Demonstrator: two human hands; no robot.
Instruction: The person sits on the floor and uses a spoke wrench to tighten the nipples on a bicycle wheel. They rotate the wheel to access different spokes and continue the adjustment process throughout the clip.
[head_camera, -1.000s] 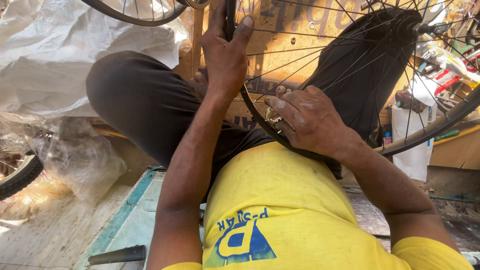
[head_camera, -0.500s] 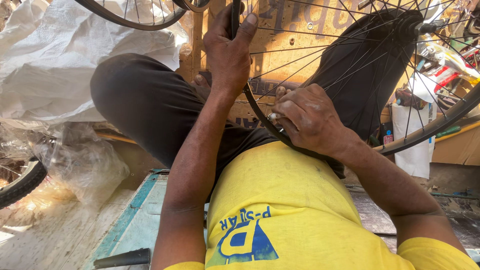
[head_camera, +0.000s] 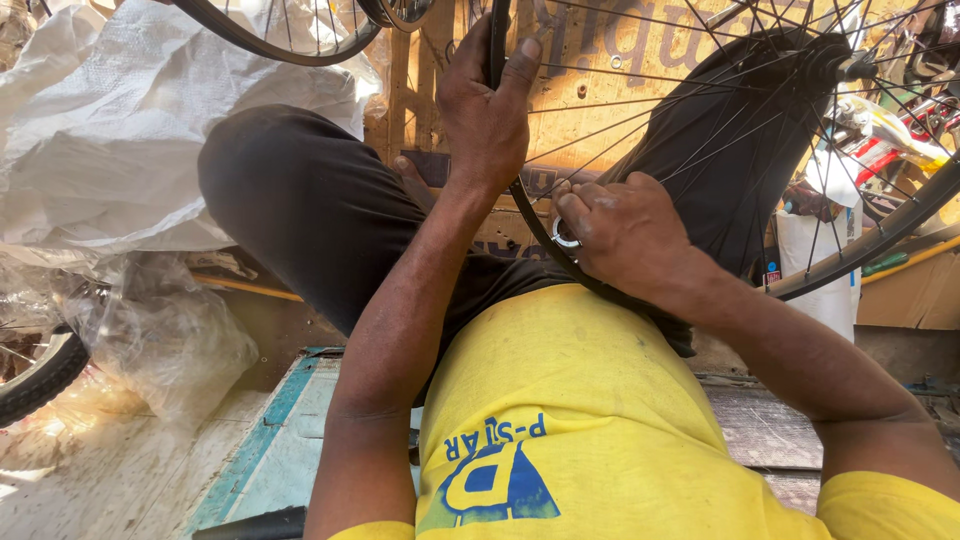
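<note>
Nearest to us is our yellow shirt (head_camera: 590, 420), and just above it our right hand (head_camera: 625, 235) is closed around a small metal ring-shaped tool (head_camera: 563, 238) pressed against the near edge of the bicycle wheel rim (head_camera: 880, 235). Our left hand (head_camera: 487, 110) is clamped on the same rim higher up, thumb over its edge, the two hands close together but apart. The spoked wheel stands over our dark-trousered knees (head_camera: 300, 210), with a wooden board (head_camera: 610, 60) and white sacking (head_camera: 110, 130) beyond.
</note>
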